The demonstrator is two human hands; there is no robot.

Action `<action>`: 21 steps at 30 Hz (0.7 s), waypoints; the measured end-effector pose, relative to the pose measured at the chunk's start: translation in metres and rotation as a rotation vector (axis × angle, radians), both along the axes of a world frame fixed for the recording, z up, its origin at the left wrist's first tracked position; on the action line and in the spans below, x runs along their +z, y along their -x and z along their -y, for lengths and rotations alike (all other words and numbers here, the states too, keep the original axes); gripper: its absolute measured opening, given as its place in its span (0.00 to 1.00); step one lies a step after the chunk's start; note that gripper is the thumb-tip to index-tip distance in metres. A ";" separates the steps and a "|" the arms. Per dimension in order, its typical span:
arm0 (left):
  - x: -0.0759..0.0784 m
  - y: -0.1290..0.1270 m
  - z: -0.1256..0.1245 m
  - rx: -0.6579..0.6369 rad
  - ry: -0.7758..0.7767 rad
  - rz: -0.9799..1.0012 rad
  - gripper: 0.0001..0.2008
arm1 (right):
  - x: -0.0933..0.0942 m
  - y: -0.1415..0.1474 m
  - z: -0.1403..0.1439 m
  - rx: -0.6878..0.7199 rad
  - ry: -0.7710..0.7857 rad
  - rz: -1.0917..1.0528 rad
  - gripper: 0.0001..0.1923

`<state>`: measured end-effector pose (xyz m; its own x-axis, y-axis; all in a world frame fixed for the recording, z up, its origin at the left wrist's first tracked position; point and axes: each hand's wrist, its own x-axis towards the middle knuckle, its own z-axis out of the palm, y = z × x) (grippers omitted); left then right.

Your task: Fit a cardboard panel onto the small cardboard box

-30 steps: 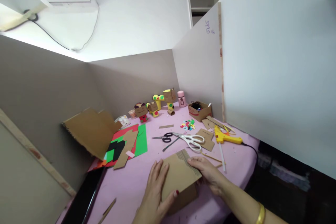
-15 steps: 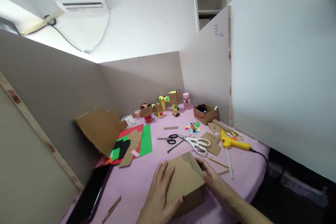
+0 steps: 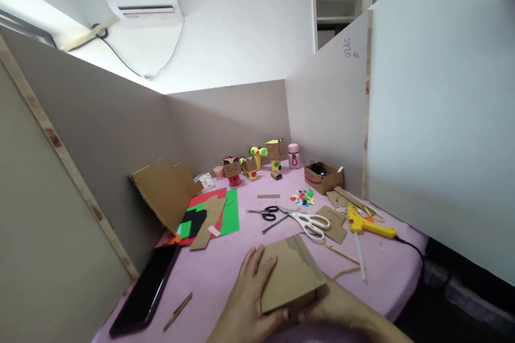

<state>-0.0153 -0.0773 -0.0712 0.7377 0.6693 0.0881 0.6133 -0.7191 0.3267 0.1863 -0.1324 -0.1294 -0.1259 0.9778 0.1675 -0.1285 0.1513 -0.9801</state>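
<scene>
Head view: right hand [image 3: 336, 305] has slid under cardboard sheet [image 3: 290, 274], grip pinching it; left hand [image 3: 251, 297] flat.

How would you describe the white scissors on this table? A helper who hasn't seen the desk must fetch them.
Start at the pink table and find the cardboard piece under the left hand at its near edge. Just beyond it lie the white scissors, between the black scissors and the yellow glue gun. They are the larger pair, with white handles.
</scene>
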 end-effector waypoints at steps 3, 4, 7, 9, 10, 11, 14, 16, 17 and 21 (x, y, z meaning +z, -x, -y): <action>0.005 0.000 0.001 0.010 -0.001 -0.026 0.39 | -0.002 -0.003 0.000 -0.005 -0.010 -0.001 0.46; 0.005 0.001 0.001 0.011 -0.007 -0.028 0.39 | -0.003 -0.004 0.000 -0.009 -0.013 0.000 0.49; 0.002 0.002 0.001 0.008 -0.048 -0.013 0.39 | -0.005 -0.005 -0.001 -0.014 -0.027 0.009 0.54; -0.002 0.003 0.000 0.002 -0.085 0.005 0.39 | -0.006 -0.006 -0.001 -0.010 -0.046 0.015 0.52; -0.004 0.004 0.000 -0.003 -0.105 0.018 0.39 | -0.007 -0.006 -0.001 -0.005 -0.054 0.016 0.51; -0.006 0.004 -0.001 -0.011 -0.117 0.035 0.40 | -0.008 -0.006 -0.002 0.002 -0.060 0.016 0.50; -0.008 0.005 -0.002 -0.069 -0.140 0.109 0.40 | -0.009 -0.007 -0.002 -0.004 -0.070 0.019 0.50; -0.007 0.007 -0.004 -0.133 -0.164 0.164 0.39 | -0.006 -0.007 0.000 -0.019 -0.069 0.021 0.51; -0.006 0.008 -0.005 -0.165 -0.174 0.177 0.39 | -0.004 -0.007 0.000 -0.022 -0.062 0.020 0.51; -0.001 0.019 -0.008 -0.213 -0.125 0.074 0.42 | 0.005 -0.005 0.004 0.000 -0.049 0.002 0.45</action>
<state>-0.0340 -0.0697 -0.0725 0.8491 0.4804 0.2197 0.4217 -0.8669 0.2659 0.1917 -0.1365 -0.1246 -0.1267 0.9684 0.2149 -0.1264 0.1992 -0.9718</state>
